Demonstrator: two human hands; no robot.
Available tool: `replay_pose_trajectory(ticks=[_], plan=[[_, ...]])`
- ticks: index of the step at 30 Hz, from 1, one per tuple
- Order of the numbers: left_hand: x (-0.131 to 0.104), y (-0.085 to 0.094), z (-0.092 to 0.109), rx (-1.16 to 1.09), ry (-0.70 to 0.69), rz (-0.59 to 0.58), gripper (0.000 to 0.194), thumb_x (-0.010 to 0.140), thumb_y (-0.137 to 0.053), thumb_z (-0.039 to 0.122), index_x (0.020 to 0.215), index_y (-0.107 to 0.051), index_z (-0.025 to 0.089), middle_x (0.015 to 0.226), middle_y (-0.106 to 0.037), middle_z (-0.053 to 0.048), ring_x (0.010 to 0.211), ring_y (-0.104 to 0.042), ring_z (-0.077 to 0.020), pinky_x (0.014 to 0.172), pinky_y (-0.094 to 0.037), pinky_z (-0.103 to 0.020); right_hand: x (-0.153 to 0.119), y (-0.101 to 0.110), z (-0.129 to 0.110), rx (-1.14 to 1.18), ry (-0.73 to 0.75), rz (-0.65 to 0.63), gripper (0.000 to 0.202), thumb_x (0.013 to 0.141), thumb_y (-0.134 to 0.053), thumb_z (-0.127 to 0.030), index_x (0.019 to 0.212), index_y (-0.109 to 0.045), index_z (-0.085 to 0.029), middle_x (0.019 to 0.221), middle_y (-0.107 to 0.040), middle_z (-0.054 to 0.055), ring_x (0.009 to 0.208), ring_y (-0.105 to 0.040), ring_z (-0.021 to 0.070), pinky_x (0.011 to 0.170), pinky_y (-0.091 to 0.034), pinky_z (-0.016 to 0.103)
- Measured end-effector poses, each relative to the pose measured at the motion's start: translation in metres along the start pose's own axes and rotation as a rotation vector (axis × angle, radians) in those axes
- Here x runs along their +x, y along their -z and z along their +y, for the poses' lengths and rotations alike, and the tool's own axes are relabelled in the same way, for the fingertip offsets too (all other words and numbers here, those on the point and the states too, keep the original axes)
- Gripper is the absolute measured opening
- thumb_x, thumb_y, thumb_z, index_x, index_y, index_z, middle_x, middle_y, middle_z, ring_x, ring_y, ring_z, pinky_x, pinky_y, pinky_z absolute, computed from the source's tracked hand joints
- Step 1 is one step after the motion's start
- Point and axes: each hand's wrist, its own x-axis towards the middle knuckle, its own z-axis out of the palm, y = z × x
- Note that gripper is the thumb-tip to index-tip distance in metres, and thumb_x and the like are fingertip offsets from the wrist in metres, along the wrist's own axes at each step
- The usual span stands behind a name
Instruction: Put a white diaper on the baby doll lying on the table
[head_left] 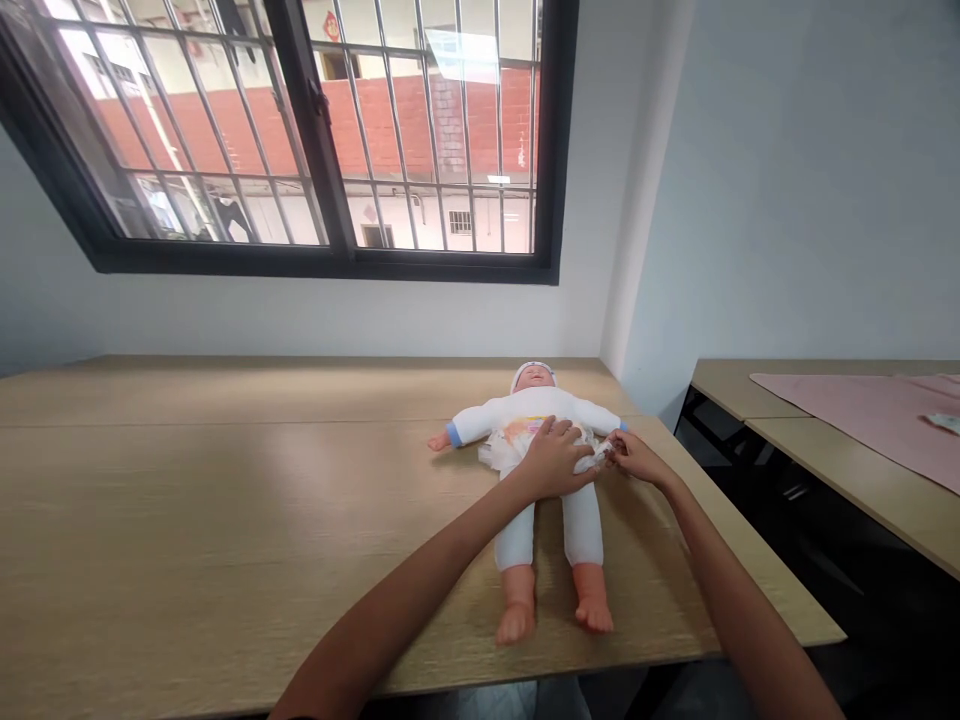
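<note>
Doll (529,404) lies face-up beneath our left hand (556,462), spread nearly flat on its white ruffled garment (517,432); just beside, our right hand (636,457) pinches the garment's edge.

A white-clothed doll (517,403) lies face up on the tabletop (262,530), head at the far end, arms spread, legs slightly apart, feet bare, sleeves cuffed in blue. A ruffled white diaper-like wrap (517,432), printed with orange, covers its middle.

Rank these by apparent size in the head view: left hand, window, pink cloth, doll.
1. Window
2. Doll
3. Pink cloth, cut off by the frame edge; its full size is unsure
4. Left hand
</note>
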Motion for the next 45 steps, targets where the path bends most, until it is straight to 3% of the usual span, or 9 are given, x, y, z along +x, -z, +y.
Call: replay_pose_trajectory(ticks=[6,12,17,22,27,31,38,45], plan=[[0.013,0.007,0.009,0.006,0.119,-0.099,0.036,0.085,-0.051,0.048,0.100,-0.069,0.020,0.099,-0.064,-0.009,0.097,-0.054,-0.0253,0.089,-0.035,-0.042,0.004,0.001,-0.008,0.337,-0.166,0.062,0.030,0.058,-0.075,-0.032,0.077,-0.056,-0.018,0.059,-0.063,-0.001,0.057,-0.060,0.0165,0.059,-0.051,0.032],[0.040,-0.001,0.017,0.025,0.290,-0.124,0.021,0.081,-0.060,0.034,0.083,-0.070,0.015,0.093,-0.065,-0.011,0.101,-0.052,-0.0298,0.085,-0.034,-0.044,0.000,-0.001,-0.022,0.554,-0.228,0.090,0.032,0.059,-0.076,-0.026,0.084,-0.058,-0.019,0.069,-0.068,0.001,0.062,-0.066,0.0172,0.066,-0.057,0.034],[0.041,-0.011,0.014,-0.037,0.330,-0.077,0.015,0.081,-0.058,0.025,0.075,-0.069,0.017,0.090,-0.066,-0.010,0.099,-0.052,-0.0284,0.085,-0.032,-0.044,-0.005,-0.001,-0.028,0.557,-0.192,0.075,0.037,0.063,-0.077,-0.031,0.095,-0.061,-0.019,0.080,-0.065,0.001,0.070,-0.064,0.0137,0.067,-0.056,0.028],[0.038,-0.013,0.013,-0.037,0.330,-0.050,0.015,0.081,-0.056,0.024,0.076,-0.068,0.017,0.091,-0.067,-0.010,0.097,-0.052,-0.0272,0.084,-0.032,-0.044,-0.002,0.000,-0.027,0.561,-0.151,0.129,0.046,0.054,-0.082,-0.029,0.094,-0.062,-0.019,0.081,-0.062,0.000,0.071,-0.061,0.0132,0.068,-0.055,0.028],[0.038,-0.009,0.014,-0.053,0.341,-0.057,0.019,0.081,-0.061,0.032,0.072,-0.068,0.017,0.090,-0.067,-0.010,0.096,-0.052,-0.0273,0.082,-0.032,-0.043,-0.002,0.004,-0.030,0.632,-0.127,0.201,0.041,0.054,-0.076,-0.020,0.093,-0.062,-0.020,0.079,-0.057,-0.003,0.065,-0.057,0.0092,0.064,-0.051,0.022],[0.037,-0.006,0.012,-0.115,0.332,-0.044,0.025,0.083,-0.061,0.037,0.068,-0.068,0.018,0.088,-0.069,-0.008,0.094,-0.053,-0.0268,0.081,-0.031,-0.043,-0.004,0.007,-0.034,0.598,-0.095,0.221,0.038,0.057,-0.071,-0.022,0.093,-0.062,-0.020,0.077,-0.057,-0.003,0.063,-0.055,0.0093,0.061,-0.048,0.022],[0.037,-0.011,0.010,-0.105,0.360,-0.041,0.021,0.084,-0.060,0.037,0.075,-0.067,0.019,0.090,-0.070,-0.007,0.097,-0.052,-0.0268,0.082,-0.032,-0.043,-0.008,0.008,-0.044,0.609,-0.074,0.172,0.043,0.057,-0.074,-0.024,0.098,-0.063,-0.022,0.084,-0.058,-0.002,0.067,-0.054,0.0099,0.061,-0.046,0.021],[0.036,-0.011,0.014,-0.069,0.328,-0.009,0.014,0.084,-0.058,0.028,0.095,-0.061,0.019,0.101,-0.067,-0.005,0.098,-0.053,-0.0234,0.087,-0.034,-0.043,-0.011,0.008,-0.041,0.697,-0.079,0.095,0.046,0.060,-0.075,-0.019,0.104,-0.063,-0.025,0.087,-0.059,-0.002,0.072,-0.055,0.0091,0.063,-0.045,0.018]])
